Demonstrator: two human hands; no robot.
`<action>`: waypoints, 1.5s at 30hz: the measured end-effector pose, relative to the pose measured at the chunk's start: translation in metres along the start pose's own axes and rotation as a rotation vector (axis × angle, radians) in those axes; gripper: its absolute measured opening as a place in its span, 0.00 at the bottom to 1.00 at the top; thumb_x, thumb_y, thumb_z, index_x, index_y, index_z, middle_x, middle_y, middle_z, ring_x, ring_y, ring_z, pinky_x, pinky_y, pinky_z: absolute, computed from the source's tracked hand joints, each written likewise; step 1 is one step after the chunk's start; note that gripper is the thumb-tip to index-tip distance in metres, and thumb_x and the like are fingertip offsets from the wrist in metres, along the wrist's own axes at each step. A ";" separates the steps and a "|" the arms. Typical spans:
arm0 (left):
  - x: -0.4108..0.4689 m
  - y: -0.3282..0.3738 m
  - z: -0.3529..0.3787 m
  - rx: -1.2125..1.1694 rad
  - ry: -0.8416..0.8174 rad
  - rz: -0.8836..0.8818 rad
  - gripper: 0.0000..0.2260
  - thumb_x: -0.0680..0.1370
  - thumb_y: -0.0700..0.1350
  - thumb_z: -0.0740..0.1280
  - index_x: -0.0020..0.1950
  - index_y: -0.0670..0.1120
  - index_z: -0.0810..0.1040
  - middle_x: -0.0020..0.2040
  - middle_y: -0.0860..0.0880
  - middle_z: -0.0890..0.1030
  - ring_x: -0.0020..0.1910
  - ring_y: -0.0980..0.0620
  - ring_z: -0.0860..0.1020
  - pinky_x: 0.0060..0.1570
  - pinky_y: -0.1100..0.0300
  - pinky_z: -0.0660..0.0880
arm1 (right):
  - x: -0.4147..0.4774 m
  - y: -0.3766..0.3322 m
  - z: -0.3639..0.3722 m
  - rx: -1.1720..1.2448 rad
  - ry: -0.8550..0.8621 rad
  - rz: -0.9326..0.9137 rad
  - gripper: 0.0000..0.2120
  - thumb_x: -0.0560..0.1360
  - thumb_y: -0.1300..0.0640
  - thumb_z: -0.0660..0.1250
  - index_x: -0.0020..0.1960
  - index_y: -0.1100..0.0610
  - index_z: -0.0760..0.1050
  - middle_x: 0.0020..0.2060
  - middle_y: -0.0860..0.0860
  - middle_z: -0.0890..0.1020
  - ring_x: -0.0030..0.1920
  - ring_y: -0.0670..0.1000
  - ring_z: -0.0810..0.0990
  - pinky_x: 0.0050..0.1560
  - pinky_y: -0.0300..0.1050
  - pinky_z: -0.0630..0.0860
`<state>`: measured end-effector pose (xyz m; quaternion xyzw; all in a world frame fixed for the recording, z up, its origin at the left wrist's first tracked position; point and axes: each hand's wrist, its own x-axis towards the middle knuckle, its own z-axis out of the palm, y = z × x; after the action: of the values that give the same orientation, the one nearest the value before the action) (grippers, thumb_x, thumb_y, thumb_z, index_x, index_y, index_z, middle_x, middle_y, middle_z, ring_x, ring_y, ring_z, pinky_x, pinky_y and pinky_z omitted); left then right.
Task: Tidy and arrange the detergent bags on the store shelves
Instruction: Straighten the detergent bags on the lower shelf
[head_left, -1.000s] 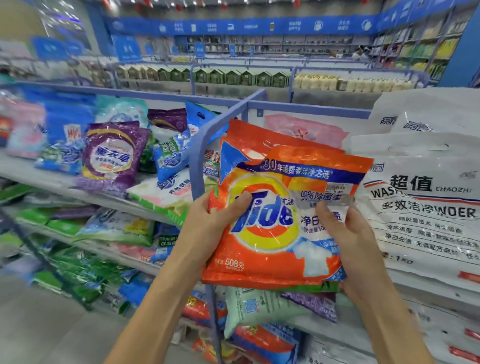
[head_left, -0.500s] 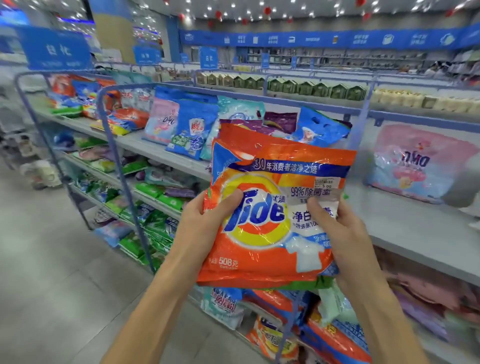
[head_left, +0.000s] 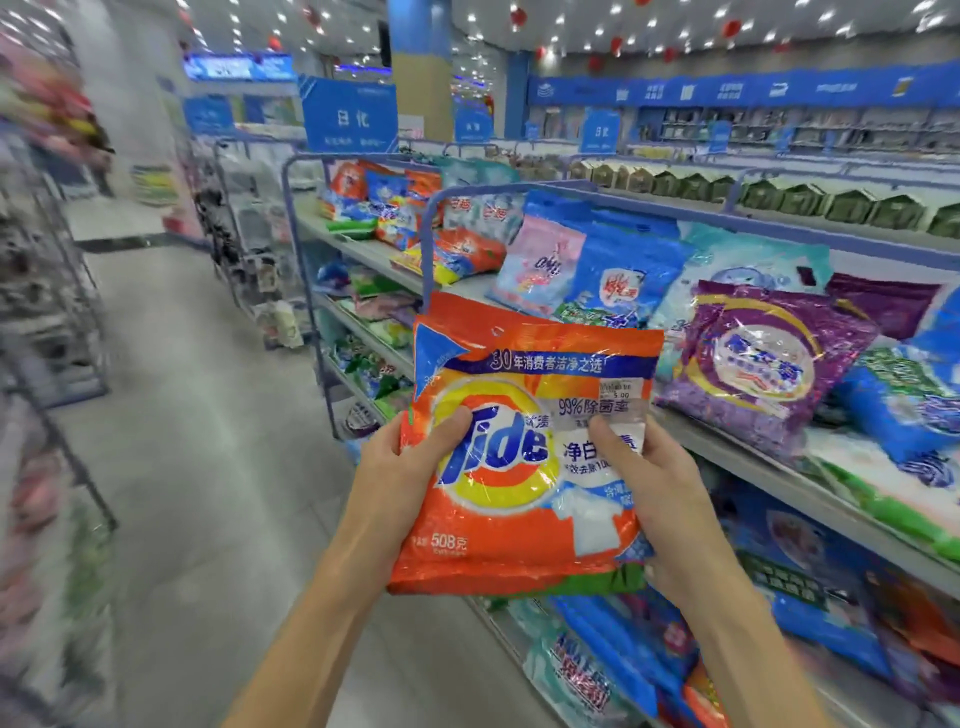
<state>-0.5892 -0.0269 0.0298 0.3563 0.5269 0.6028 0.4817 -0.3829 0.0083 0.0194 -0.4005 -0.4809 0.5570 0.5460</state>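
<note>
1 blurred rack (head_left: 47, 312) at the far left, its goods too smeared to tell;
1 grey floor (head_left: 197, 441) beside it, running away between that rack and the shelves;
1 blue hanging sign (head_left: 350, 117) with white characters, above the far end of the shelves;
1 left hand (head_left: 410, 467), thumb laid across the front of the bag at the start of the logo, fingers hidden behind, gripping the bag's left side;
1 orange detergent bag (head_left: 519, 545), upright, Tide logo facing the camera, held in the air between both hands in front of the shelves, resting on none of them; a green strip (head_left: 587, 582) shows along its lower edge, and what it belongs to cannot be told;
1 right hand (head_left: 660, 499), thumb pressed on the front, fingers wrapped behind, gripping the bag's right side;
1 blue-framed shelf unit (head_left: 727, 441) on the right, with several tiers of bags;
On its top tier: 1 pink bag (head_left: 540, 260), 1 blue bag (head_left: 623, 275), 1 purple bag (head_left: 763, 364) leaning back;
1 row of green cartons (head_left: 831, 205) on a farther shelf behind
</note>
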 end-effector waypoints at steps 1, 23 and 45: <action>0.016 0.003 -0.009 0.010 0.013 0.001 0.18 0.73 0.53 0.75 0.57 0.44 0.82 0.46 0.43 0.88 0.44 0.41 0.87 0.51 0.45 0.82 | 0.018 0.006 0.011 0.002 -0.015 0.007 0.12 0.78 0.53 0.69 0.60 0.52 0.81 0.50 0.54 0.88 0.50 0.56 0.88 0.55 0.55 0.81; 0.405 0.094 -0.262 0.021 0.252 0.022 0.14 0.74 0.55 0.74 0.54 0.49 0.80 0.43 0.47 0.88 0.40 0.45 0.87 0.41 0.53 0.82 | 0.397 0.102 0.354 -0.038 -0.252 0.050 0.10 0.80 0.54 0.68 0.60 0.53 0.81 0.49 0.53 0.88 0.50 0.56 0.88 0.54 0.54 0.82; 0.822 0.149 -0.412 0.043 -0.036 0.041 0.16 0.74 0.53 0.74 0.57 0.46 0.81 0.44 0.45 0.88 0.41 0.44 0.87 0.39 0.54 0.84 | 0.716 0.177 0.565 -0.089 0.047 -0.031 0.07 0.80 0.53 0.68 0.57 0.51 0.81 0.46 0.52 0.89 0.46 0.54 0.89 0.45 0.51 0.85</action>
<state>-1.2381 0.6413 0.0327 0.3880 0.5235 0.5946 0.4710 -1.0310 0.6746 0.0266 -0.4296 -0.4983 0.5172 0.5474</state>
